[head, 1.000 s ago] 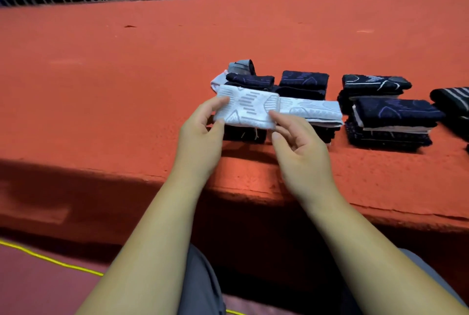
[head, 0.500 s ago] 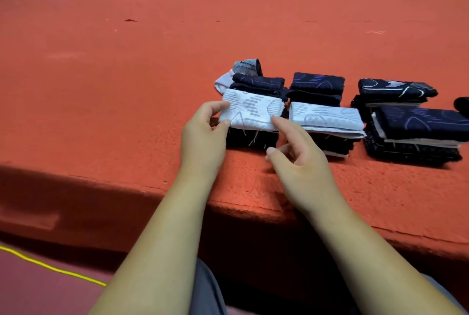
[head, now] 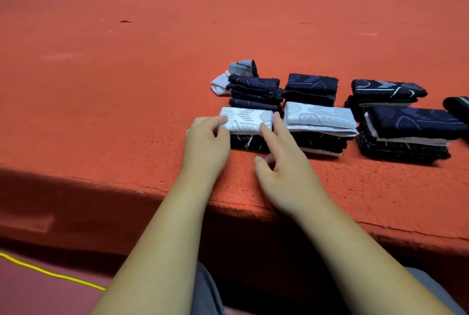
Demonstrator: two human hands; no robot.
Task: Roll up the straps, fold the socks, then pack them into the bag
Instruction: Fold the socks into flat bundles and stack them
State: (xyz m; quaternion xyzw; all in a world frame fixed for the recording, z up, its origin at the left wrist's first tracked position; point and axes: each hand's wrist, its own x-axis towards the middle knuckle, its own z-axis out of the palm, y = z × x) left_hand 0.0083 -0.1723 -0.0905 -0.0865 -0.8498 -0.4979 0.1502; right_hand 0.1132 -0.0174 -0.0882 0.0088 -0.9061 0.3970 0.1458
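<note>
On the surface (head: 127, 111), sock stacks (head: 311, 86) stand in two rows. The top sock (head: 246, 120) of the front-left stack lies between the left hand (head: 205, 147), at its left end, and the right hand (head: 286, 170), touching its right.

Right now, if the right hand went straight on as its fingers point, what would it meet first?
Probably the folded white sock, whose right edge the right hand seems to touch; behind it, a navy stack.

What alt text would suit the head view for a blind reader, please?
A left hand pinches a folded white sock atop a dark stack while the right hand touches it with straight fingers; more sock stacks lie rightward on an orange surface.
</note>
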